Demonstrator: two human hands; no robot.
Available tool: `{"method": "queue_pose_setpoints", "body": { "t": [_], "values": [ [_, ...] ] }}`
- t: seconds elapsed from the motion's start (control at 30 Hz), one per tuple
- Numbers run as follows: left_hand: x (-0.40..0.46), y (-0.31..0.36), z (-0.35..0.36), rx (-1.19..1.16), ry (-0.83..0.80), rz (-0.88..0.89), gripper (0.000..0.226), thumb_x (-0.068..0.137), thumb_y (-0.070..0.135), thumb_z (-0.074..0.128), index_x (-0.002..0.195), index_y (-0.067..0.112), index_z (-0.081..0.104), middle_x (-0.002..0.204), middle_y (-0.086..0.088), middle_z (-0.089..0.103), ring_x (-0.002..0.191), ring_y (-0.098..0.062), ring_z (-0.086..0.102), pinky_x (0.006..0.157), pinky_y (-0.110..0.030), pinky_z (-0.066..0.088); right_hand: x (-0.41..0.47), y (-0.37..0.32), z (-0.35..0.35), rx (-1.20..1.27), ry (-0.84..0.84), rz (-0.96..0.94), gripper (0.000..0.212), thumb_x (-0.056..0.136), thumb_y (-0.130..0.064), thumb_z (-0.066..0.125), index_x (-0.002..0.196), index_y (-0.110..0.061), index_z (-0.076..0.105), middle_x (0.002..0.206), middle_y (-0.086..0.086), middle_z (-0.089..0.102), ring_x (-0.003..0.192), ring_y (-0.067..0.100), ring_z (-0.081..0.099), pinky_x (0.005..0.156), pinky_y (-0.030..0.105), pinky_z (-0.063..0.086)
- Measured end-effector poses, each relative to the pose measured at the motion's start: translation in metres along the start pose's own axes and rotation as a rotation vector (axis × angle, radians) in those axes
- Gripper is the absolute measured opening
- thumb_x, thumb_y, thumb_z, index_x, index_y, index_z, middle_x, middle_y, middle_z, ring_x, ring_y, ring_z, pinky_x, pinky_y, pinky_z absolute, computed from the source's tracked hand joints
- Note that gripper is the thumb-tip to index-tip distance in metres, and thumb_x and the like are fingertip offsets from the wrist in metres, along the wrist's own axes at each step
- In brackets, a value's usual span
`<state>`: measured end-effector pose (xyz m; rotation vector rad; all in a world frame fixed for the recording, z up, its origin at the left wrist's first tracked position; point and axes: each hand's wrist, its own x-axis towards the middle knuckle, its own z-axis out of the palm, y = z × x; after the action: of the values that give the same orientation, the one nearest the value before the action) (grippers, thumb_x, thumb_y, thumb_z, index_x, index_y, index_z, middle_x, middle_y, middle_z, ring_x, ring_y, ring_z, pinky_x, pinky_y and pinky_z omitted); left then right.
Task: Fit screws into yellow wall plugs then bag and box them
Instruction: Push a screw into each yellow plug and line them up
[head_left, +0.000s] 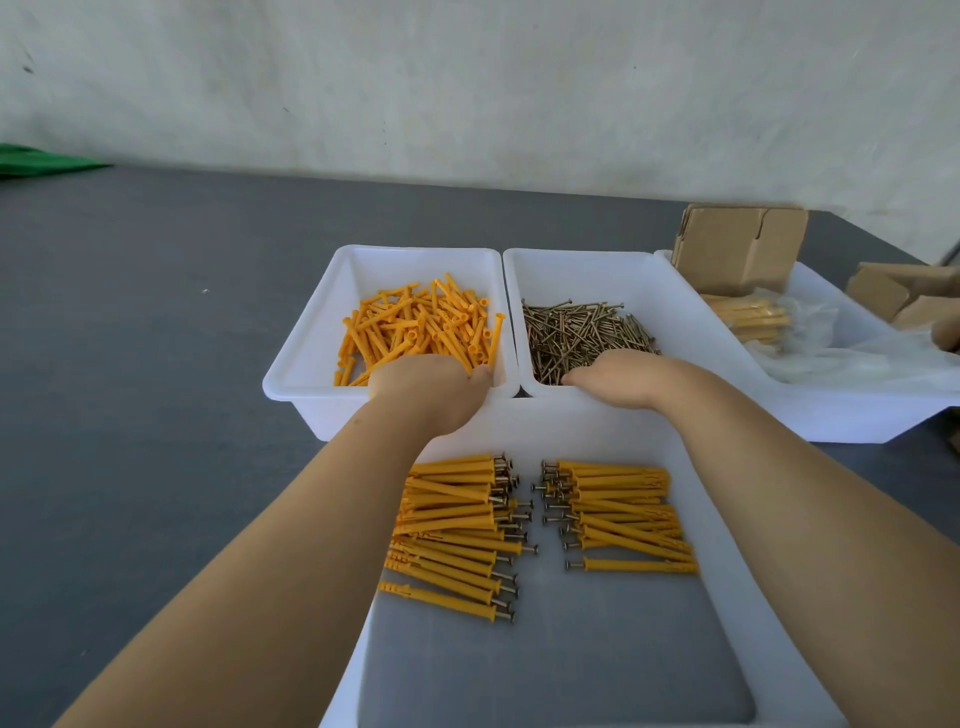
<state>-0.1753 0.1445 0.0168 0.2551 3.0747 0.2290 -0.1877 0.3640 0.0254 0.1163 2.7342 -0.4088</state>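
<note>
Dark grey table (156, 312) against pale wall (467, 78)

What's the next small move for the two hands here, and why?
Probably lift one plug and one screw out and bring them together over the near tray. The left hand is down in the loose yellow plugs, the right hand in the screws. Whether the fingers already grip anything is hidden. The fitted plugs lie in two rows, with bare tray floor nearer the person.

A small packing workshop: bare plaster wall (467, 78), grey worktable (156, 312), white sorting bins (291, 384), folded cardboard boxes (737, 249).
</note>
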Motion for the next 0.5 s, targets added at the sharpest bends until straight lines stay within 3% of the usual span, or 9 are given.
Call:
{"method": "queue_pose_setpoints", "body": {
  "t": [0.13, 0.2, 0.27, 0.33, 0.4, 0.5],
  "values": [
    [-0.002, -0.001, 0.0, -0.183, 0.193, -0.004, 0.044, 0.098, 0.028, 0.044, 0.055, 0.016, 0.046, 0.056, 0.001, 0.041, 0.051, -0.018, 0.039, 0.048, -0.025, 0.031, -0.002, 0.001, -0.001, 0.059, 0.033, -0.065, 0.044, 0.099, -0.044, 0.043, 0.102, -0.009, 0.069, 0.109, 0.009, 0.065, 0.098, 0.024, 0.06, 0.08, 0.034, 0.044],
    [-0.003, -0.001, -0.003, -0.314, 0.349, 0.049, 0.023, 0.094, 0.019, 0.055, 0.075, 0.017, 0.068, 0.078, 0.0, 0.06, 0.066, -0.018, 0.055, 0.055, -0.027, 0.044, -0.005, 0.003, 0.0, 0.095, 0.078, -0.119, 0.039, 0.097, -0.044, 0.049, 0.091, -0.015, 0.074, 0.097, 0.004, 0.068, 0.095, 0.024, 0.062, 0.078, 0.034, 0.048],
    [-0.005, -0.001, -0.006, -0.433, 0.494, 0.089, 0.011, 0.089, 0.012, 0.065, 0.094, 0.018, 0.072, 0.099, 0.001, 0.066, 0.081, -0.018, 0.063, 0.066, -0.029, 0.049, -0.01, 0.005, -0.001, 0.142, 0.125, -0.182, 0.037, 0.096, -0.048, 0.054, 0.077, -0.022, 0.072, 0.084, 0.002, 0.066, 0.085, 0.02, 0.061, 0.068, 0.032, 0.043],
    [-0.005, 0.0, -0.007, -0.565, 0.535, 0.124, 0.023, 0.086, 0.006, 0.067, 0.102, 0.022, 0.064, 0.101, 0.002, 0.065, 0.082, -0.017, 0.065, 0.068, -0.032, 0.053, -0.015, 0.01, -0.001, 0.229, 0.145, -0.256, 0.032, 0.093, -0.051, 0.059, 0.078, -0.026, 0.073, 0.082, -0.001, 0.067, 0.083, 0.016, 0.061, 0.071, 0.033, 0.043],
    [-0.006, 0.003, -0.007, -0.654, 0.52, 0.151, 0.045, 0.087, 0.001, 0.063, 0.122, 0.027, 0.053, 0.101, 0.002, 0.059, 0.081, -0.018, 0.067, 0.068, -0.037, 0.057, -0.021, 0.015, -0.002, 0.322, 0.158, -0.34, 0.02, 0.089, -0.047, 0.067, 0.079, -0.03, 0.073, 0.08, -0.009, 0.068, 0.082, 0.012, 0.063, 0.074, 0.032, 0.049],
    [-0.006, 0.004, -0.005, -0.679, 0.5, 0.22, 0.06, 0.091, -0.003, 0.055, 0.139, 0.031, 0.046, 0.103, 0.001, 0.055, 0.08, -0.014, 0.068, 0.062, -0.025, 0.053, -0.025, 0.017, -0.002, 0.393, 0.172, -0.432, 0.006, 0.084, -0.034, 0.076, 0.086, -0.029, 0.074, 0.089, -0.008, 0.073, 0.089, 0.011, 0.068, 0.087, 0.036, 0.055]
  ]
}}
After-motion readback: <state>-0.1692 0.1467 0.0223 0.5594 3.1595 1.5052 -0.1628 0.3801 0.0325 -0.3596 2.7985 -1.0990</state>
